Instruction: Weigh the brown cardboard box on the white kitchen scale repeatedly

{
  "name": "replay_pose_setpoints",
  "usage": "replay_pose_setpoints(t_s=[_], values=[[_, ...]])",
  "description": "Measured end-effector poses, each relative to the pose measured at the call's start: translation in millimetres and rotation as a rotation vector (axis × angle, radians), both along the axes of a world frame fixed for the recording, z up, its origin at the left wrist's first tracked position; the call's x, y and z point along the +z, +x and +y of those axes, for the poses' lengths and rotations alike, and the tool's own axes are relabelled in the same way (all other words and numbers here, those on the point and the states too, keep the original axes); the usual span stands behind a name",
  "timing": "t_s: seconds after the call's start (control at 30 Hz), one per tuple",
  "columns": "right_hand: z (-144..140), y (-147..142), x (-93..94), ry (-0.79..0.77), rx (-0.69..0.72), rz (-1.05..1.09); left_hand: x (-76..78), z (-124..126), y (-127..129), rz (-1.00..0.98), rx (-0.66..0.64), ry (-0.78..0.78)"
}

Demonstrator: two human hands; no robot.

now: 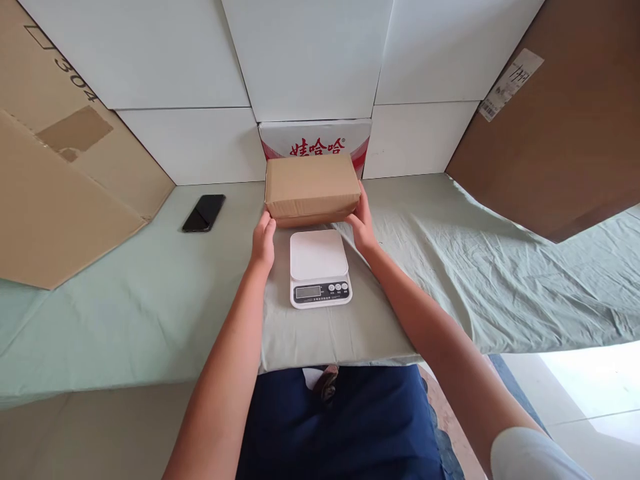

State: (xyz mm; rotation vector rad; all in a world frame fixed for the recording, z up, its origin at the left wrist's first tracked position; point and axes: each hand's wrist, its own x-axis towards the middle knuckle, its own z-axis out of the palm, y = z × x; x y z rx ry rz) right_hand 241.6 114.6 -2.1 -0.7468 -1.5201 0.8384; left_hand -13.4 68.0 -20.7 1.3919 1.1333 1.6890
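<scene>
1. Pale green cloth (150,300) covers the work table, wrinkled toward the right side; white panels (305,60) form the back wall.
2. Large sheets of brown cardboard (60,200) lean in at the left, and a darker brown board (560,140) with a white label leans in at the right.
3. Brown cardboard box (313,185): closed, lying flat near the back of the table, directly behind the scale and in front of a red-and-white carton (315,139) printed with red characters.
4. Left hand (263,241): fingers pressed against the box's lower left corner, grasping that end.
5. Right hand (361,223): fingers laid along the box's right end, grasping it; both hands thus hold the box between them.
6. White kitchen scale (319,268): just in front of the box, between the two wrists, platform bare, display and three buttons facing the person.
7. Black phone (204,213): lying flat on the cloth, well to the left of the box.
8. Dark blue clothing (340,427) shows at the table's near edge.
</scene>
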Motion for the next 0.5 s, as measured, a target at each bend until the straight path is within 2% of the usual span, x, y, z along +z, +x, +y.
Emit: replay_pose_setpoints(t_s=[0.13,0.23,0.4,0.5], values=[[-23.8,6.9,13.8,0.057,0.005,-0.02,13.9,-28.4,6.3,0.026,-0.052,0.072],[-49.9,11.8,9.1,0.068,-0.004,-0.046,18.5,-58.1,10.3,0.048,-0.058,0.112],[-89.0,25.2,-8.5,0.047,0.011,-0.08,12.1,-108.8,13.2,0.057,-0.063,0.104],[-103.4,32.6,-11.9,0.014,0.013,-0.107,4.5,-126.7,11.9,0.06,-0.057,0.06]])
